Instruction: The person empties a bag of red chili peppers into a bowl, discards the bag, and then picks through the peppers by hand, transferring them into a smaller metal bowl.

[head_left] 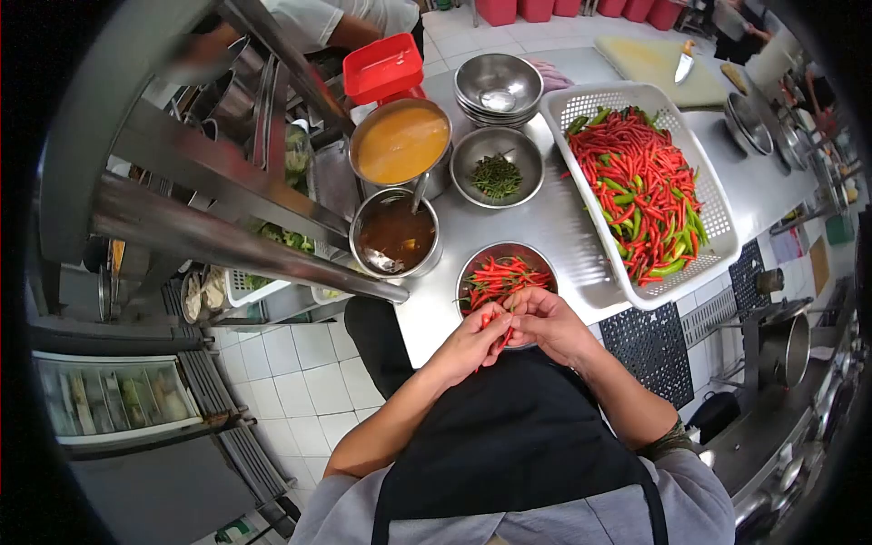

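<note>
Both my hands meet over the near rim of a steel bowl (509,272) that holds red chilies. My left hand (474,338) is closed round a few red chilies (495,338). Touching it, my right hand (545,322) pinches with thumb and forefinger at the stem end of a chili. Beyond them, a second steel bowl (463,177) has a small heap of green stems (496,175) in it. On the right stands a white perforated basket (722,222), piled with red chilies and some green ones (636,182).
A pot of orange liquid (401,143) and a pot of brown sauce with a ladle (395,233) stand at the left. Stacked steel bowls (498,84) and a red container (383,71) are behind. A knife (684,64) lies on a cutting board (636,68). A metal rail (245,241) crosses the left side.
</note>
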The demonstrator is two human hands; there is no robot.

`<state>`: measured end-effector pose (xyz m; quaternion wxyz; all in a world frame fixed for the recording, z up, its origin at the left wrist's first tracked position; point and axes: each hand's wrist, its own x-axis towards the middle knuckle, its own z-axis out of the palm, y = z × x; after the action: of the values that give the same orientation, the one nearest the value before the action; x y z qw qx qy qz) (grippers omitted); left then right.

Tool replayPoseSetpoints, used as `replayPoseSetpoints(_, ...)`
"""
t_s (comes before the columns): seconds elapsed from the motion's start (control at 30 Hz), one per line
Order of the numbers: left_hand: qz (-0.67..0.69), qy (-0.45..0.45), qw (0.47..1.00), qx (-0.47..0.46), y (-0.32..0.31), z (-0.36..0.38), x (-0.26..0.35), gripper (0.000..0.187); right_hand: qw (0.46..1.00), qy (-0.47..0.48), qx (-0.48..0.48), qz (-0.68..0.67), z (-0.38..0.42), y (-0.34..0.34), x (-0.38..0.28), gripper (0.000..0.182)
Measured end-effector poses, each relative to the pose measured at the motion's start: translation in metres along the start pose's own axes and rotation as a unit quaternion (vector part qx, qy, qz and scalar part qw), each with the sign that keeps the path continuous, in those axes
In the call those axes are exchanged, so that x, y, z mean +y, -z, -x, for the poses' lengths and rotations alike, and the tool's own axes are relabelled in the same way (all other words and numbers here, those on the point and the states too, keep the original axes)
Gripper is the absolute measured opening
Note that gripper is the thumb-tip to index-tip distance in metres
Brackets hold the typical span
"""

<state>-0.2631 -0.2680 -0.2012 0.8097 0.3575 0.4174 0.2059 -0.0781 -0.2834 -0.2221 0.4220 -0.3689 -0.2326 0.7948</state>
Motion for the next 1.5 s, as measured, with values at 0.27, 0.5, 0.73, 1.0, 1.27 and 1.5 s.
replayPoseSetpoints(0.27,0.098,0.106,0.986,-0.084,0.007,0.002,-0.003,0.025,0.999,0.024,-0.016,0.019,0.014,0.007,0.012,0.002)
replayPoseSetpoints(0.5,0.113,0.067,0.99,-0.059,0.013,0.004,-0.009,0.028,0.712,0.371,0.154,0.576,0.006,-0.016,-0.004,0.009)
replayPoseSetpoints(0.73,0.227,-0.03,0.973,-0.018,0.03,0.026,-0.009,0.014,0.693,0.329,0.07,0.638,-0.033,-0.018,-0.014,0.03)
replayPoseSetpoints(1.0,0.277,-0.05,0.959,0.026,0.038,0.032,-0.021,0.016,0.647,0.377,-0.046,0.662,-0.052,-0.025,-0.009,0.011)
replayPoseSetpoints(1.27,0.262,-0.016,0.961,0.086,0.015,0.014,-0.009,0.019,0.644,0.462,-0.021,0.609,-0.001,-0.038,-0.006,0.009)
replayPoseSetpoints(1.5,0.058,-0.03,0.997,0.03,0.009,0.013,-0.009,0.019,0.925,0.201,0.069,0.316,0.011,-0.01,-0.001,0.026)
